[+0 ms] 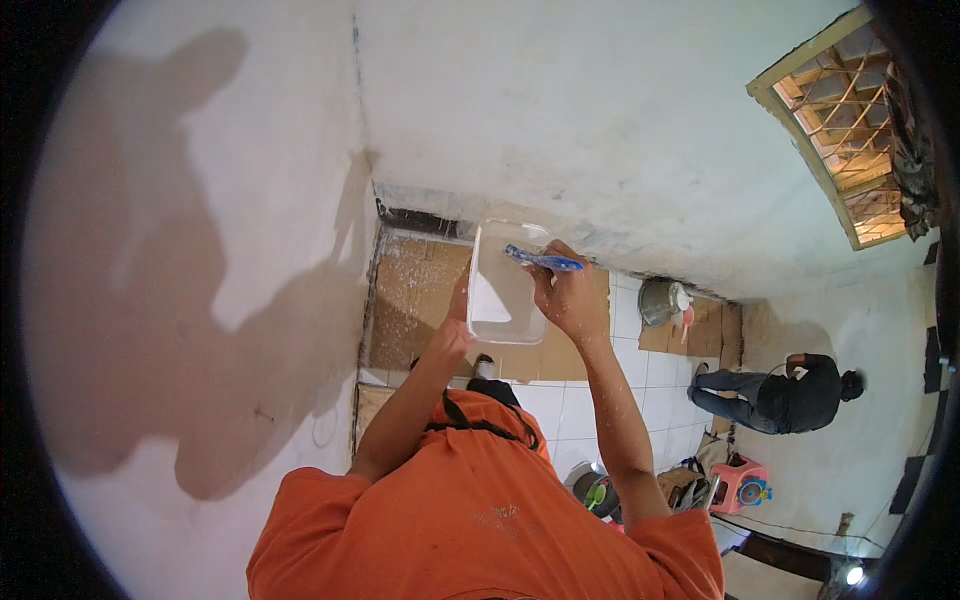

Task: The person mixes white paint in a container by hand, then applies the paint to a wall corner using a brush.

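My left hand (455, 335) is closed on the side of a translucent plastic tub (515, 280), which tilts in front of my chest. White paint (487, 303) lies pooled toward the tub's left side. Over the tub's right part, my right hand (572, 297) has its fingers wrapped round a blue-handled paintbrush (545, 261), smeared with white. The brush points left across the tub's opening; its bristles are hard to make out.
Paint-spotted cardboard (415, 290) covers the tiles by the wall corner. To the right stand a metal bucket (657, 300), a person in dark clothes (800, 398) at the far wall, a pink stool (735, 490) and a dark tub (590, 480). A window (838, 125) is upper right.
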{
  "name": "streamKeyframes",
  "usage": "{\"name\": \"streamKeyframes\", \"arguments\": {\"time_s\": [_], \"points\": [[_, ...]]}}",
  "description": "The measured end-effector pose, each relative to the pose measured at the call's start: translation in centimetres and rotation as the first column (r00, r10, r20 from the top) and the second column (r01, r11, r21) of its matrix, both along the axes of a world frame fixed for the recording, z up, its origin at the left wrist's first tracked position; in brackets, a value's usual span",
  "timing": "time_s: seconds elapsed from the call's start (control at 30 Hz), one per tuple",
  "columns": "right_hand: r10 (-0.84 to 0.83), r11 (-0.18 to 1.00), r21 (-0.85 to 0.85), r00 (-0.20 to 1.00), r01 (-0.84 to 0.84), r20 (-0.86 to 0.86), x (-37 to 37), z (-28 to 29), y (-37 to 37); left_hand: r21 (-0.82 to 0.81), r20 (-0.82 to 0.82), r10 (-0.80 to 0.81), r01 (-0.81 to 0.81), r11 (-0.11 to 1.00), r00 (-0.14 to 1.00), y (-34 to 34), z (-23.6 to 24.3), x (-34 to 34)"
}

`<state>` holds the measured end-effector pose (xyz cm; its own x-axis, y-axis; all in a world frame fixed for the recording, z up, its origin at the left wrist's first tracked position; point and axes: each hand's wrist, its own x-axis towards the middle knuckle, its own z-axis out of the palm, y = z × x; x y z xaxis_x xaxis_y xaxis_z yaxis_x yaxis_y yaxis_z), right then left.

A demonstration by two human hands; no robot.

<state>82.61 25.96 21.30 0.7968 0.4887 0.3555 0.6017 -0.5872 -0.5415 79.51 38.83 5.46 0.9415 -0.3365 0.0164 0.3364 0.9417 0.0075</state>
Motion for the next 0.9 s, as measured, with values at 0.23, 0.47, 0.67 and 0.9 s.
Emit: {"name": "streamKeyframes", "arguments": {"time_s": [0.23,0.47,0.67,0.9], "points": [[-0.166,0.986,-0.014,0.977,0.166,-0.135,-3.4,0.8,-0.2,0.162,-0.133,0.136,-0.114,0.980,0.982,-0.1,1.8,-0.2],[-0.172,0.981,0.060,0.974,0.182,-0.147,-3.5,0.6,-0.8,0.033,-0.138,0.124,-0.120,0.992,0.983,0.3,0.9,-0.4],[-0.060,0.976,0.194,0.978,0.099,-0.198,-2.8,5.9,-0.5,0.027,-0.076,0.070,-0.068,0.997,0.995,0.2,2.5,0.1],[-0.158,0.976,0.166,0.984,0.143,0.079,-3.5,4.5,1.2,0.038,-0.059,0.060,-0.058,0.998,0.996,0.3,0.8,0.2]]}}
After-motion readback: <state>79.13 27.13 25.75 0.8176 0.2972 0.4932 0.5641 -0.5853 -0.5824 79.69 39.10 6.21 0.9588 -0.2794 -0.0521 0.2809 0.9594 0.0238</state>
